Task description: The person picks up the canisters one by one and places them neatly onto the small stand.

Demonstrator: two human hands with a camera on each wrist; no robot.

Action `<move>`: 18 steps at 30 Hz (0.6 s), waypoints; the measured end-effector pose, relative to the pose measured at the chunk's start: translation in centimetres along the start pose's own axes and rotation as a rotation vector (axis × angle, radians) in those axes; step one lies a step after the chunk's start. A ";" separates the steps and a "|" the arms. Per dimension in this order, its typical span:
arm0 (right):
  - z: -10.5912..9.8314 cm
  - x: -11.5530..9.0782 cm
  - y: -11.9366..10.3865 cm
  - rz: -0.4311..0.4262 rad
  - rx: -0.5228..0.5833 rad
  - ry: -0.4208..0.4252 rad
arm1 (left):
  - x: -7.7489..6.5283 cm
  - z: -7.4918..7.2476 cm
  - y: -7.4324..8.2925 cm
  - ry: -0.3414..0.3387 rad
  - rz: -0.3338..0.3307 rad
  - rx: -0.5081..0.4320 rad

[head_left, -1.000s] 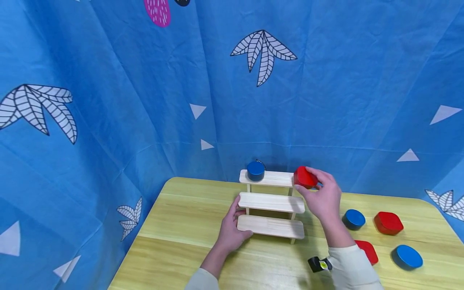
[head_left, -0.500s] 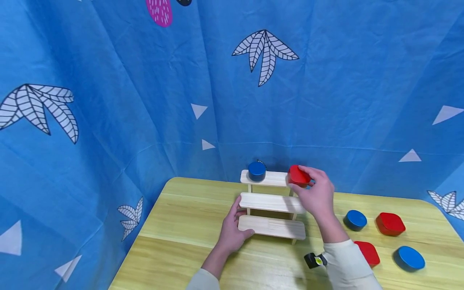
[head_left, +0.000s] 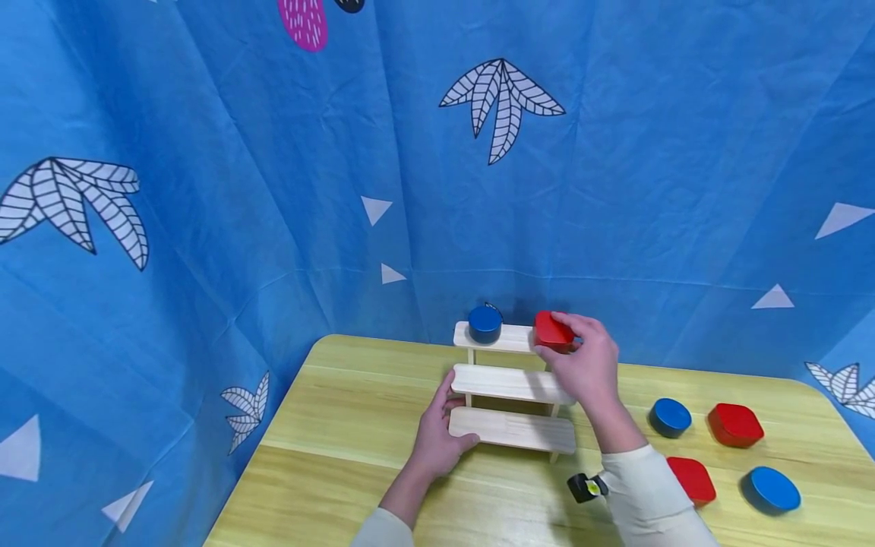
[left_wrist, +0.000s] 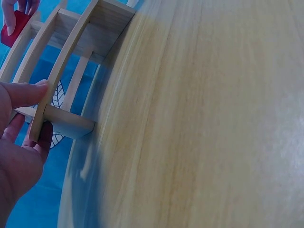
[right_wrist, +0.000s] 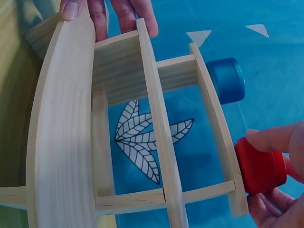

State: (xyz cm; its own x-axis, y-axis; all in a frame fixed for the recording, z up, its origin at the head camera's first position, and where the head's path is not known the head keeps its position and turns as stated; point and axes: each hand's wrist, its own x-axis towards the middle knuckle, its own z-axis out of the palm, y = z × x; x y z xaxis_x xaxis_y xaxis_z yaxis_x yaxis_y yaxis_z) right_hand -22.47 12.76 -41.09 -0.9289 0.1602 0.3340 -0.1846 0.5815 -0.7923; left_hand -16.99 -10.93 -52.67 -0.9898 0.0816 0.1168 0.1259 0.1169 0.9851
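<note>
A small three-tier wooden shelf (head_left: 509,383) stands on the table. My left hand (head_left: 436,441) grips its left end, thumb on the lowest board and fingers round behind; the left wrist view shows the thumb and fingers about that board's end. With my right hand (head_left: 589,363) I pinch a red rounded-square block (head_left: 552,332) at the right end of the top board. In the right wrist view the red block (right_wrist: 260,166) sits right against that board. A blue round block (head_left: 484,324) rests on the top board's left end.
On the table at the right lie two blue round blocks, one nearer (head_left: 770,490) and one farther (head_left: 670,418), and two red blocks, one (head_left: 735,425) at the back and one (head_left: 692,480) beside my right sleeve. A blue patterned cloth (head_left: 478,228) hangs behind the table.
My right hand has moved the red block leftward and onto the right end of the top board. The left hand keeps its grip on the shelf.
</note>
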 end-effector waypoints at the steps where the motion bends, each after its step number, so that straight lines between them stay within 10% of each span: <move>1: 0.1 0.0 0.0 -0.003 0.000 0.001 | 0.0 0.0 0.0 0.001 -0.001 0.000; 18: 0.3 0.0 -0.2 0.014 -0.007 -0.017 | -0.1 0.0 0.0 -0.004 -0.008 -0.017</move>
State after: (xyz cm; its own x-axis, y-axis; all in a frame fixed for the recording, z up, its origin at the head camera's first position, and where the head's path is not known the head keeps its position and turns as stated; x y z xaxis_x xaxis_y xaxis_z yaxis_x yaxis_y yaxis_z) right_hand -22.50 12.45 -41.09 -0.9366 0.1550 0.3143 -0.1694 0.5851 -0.7931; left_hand -16.95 -10.98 -52.71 -0.9906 0.0844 0.1080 0.1164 0.1008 0.9881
